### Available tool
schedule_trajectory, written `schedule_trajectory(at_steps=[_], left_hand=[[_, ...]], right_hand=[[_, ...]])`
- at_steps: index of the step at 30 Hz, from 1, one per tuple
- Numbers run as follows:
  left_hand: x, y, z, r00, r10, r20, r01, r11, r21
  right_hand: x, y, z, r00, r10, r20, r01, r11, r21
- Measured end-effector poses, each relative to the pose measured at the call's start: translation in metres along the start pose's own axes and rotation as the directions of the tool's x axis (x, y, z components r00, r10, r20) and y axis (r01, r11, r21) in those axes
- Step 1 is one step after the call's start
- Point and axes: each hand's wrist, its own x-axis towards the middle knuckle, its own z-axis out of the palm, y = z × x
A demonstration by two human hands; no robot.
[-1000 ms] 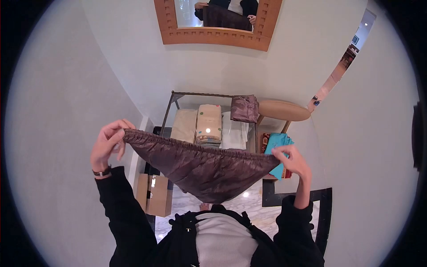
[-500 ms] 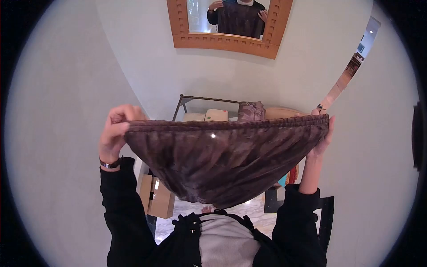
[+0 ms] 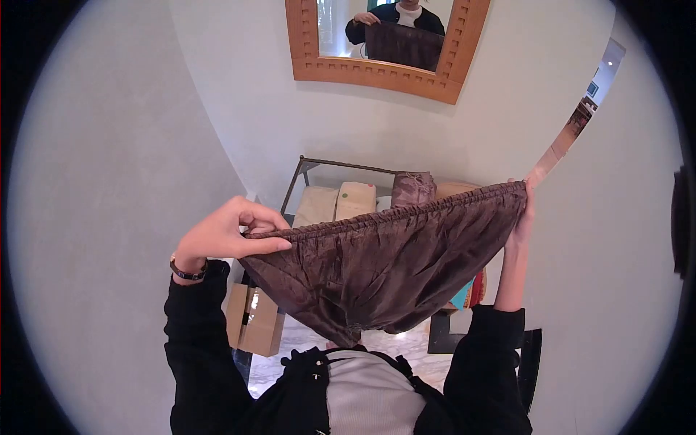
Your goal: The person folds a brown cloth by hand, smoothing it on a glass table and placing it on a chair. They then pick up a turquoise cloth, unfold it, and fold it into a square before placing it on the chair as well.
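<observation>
A dark brown, shiny cloth with a gathered elastic edge [image 3: 399,261] is stretched out in front of me, its lower part hanging in a rounded sag. My left hand [image 3: 228,228] pinches the left part of the gathered edge, thumb in front and fingers curled behind. At the upper right corner, my right hand [image 3: 521,214] grips the same edge, most of its fingers hidden behind the cloth. The edge slopes up from left to right and bunches in small pleats.
Behind the cloth stands a metal-framed glass table [image 3: 341,164] with a cream package [image 3: 356,199] and a rolled purple-brown bundle [image 3: 413,190] on it. A wood-framed mirror [image 3: 373,76] hangs above. An opened cardboard box [image 3: 261,322] lies on the floor at left.
My left hand has moved right and down along the edge, taking a new pinch farther in. The gathered edge, level before, now slants and looks more puckered.
</observation>
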Motion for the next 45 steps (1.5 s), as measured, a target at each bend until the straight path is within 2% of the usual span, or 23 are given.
schedule_trajectory(at_steps=[3, 6, 9, 12, 15, 16, 17, 18, 22, 23, 25, 26, 29, 32, 35, 38, 40, 43, 45], left_hand=[[0.003, -0.002, -0.001, 0.999, 0.042, 0.019, -0.043, 0.997, 0.068], [0.004, -0.017, -0.003, 0.990, 0.138, -0.040, -0.138, 0.990, -0.007], [0.003, -0.019, -0.009, 0.956, 0.273, -0.105, -0.268, 0.962, 0.061], [0.001, -0.013, -0.012, 0.877, 0.408, -0.253, -0.329, 0.895, 0.302], [-0.002, 0.003, -0.012, 0.763, 0.532, -0.367, -0.191, 0.729, 0.658], [-0.003, 0.004, -0.012, 0.732, 0.552, -0.399, -0.154, 0.704, 0.693], [-0.005, 0.004, -0.013, 0.699, 0.573, -0.428, -0.114, 0.680, 0.724], [-0.006, 0.003, -0.015, 0.663, 0.596, -0.454, -0.072, 0.654, 0.753], [-0.007, -0.007, -0.023, 0.589, 0.668, -0.454, 0.072, 0.516, 0.853], [-0.008, -0.007, -0.024, 0.582, 0.678, -0.449, 0.094, 0.492, 0.865], [-0.010, -0.005, -0.023, 0.598, 0.640, -0.482, 0.090, 0.545, 0.834], [-0.011, -0.003, -0.022, 0.606, 0.620, -0.498, 0.088, 0.570, 0.817], [-0.018, -0.002, -0.027, 0.680, 0.557, -0.476, 0.003, 0.648, 0.762], [-0.024, 0.005, -0.025, 0.686, 0.550, -0.476, -0.087, 0.712, 0.697], [-0.025, 0.009, -0.023, 0.646, 0.629, -0.432, 0.009, 0.560, 0.829], [-0.026, 0.006, -0.022, 0.600, 0.641, -0.478, 0.062, 0.558, 0.827], [-0.027, 0.003, -0.021, 0.592, 0.607, -0.530, 0.045, 0.631, 0.774], [-0.025, -0.002, -0.021, 0.578, 0.596, -0.557, 0.045, 0.658, 0.751], [-0.025, -0.004, -0.022, 0.577, 0.589, -0.566, 0.059, 0.662, 0.748]], right_hand=[[0.002, 0.003, -0.005, 0.999, -0.008, -0.042, 0.007, 1.000, -0.026], [-0.001, 0.004, -0.002, 0.991, -0.106, -0.085, 0.094, 0.985, -0.142], [-0.006, 0.001, -0.001, 0.982, -0.178, -0.069, 0.151, 0.946, -0.287], [-0.012, -0.004, -0.011, 0.973, -0.230, 0.007, 0.206, 0.856, -0.474], [-0.024, -0.011, -0.008, 0.927, -0.350, 0.134, 0.299, 0.478, -0.826], [-0.026, -0.017, -0.003, 0.867, -0.374, 0.329, 0.427, 0.219, -0.877], [-0.030, -0.026, 0.013, 0.787, -0.340, 0.515, 0.531, -0.053, -0.846], [-0.032, -0.031, 0.023, 0.692, -0.251, 0.676, 0.602, -0.315, -0.734], [-0.032, -0.035, 0.030, 0.678, -0.260, 0.688, 0.584, -0.379, -0.718], [-0.031, -0.035, 0.032, 0.675, -0.272, 0.685, 0.590, -0.358, -0.724], [-0.029, -0.032, 0.037, 0.672, -0.295, 0.680, 0.602, -0.317, -0.733], [-0.030, -0.032, 0.040, 0.680, -0.270, 0.682, 0.595, -0.341, -0.728], [-0.031, -0.032, 0.045, 0.710, -0.207, 0.673, 0.572, -0.389, -0.722], [-0.030, -0.029, 0.042, 0.768, -0.169, 0.618, 0.523, -0.391, -0.757], [-0.032, -0.031, 0.045, 0.833, -0.136, 0.536, 0.458, -0.372, -0.807], [-0.035, -0.035, 0.055, 0.848, -0.123, 0.515, 0.447, -0.355, -0.821], [-0.038, -0.037, 0.065, 0.847, -0.124, 0.517, 0.453, -0.341, -0.824], [-0.041, -0.035, 0.078, 0.842, -0.234, 0.487, 0.451, -0.191, -0.872], [-0.044, -0.036, 0.086, 0.848, -0.208, 0.487, 0.444, -0.221, -0.868]])
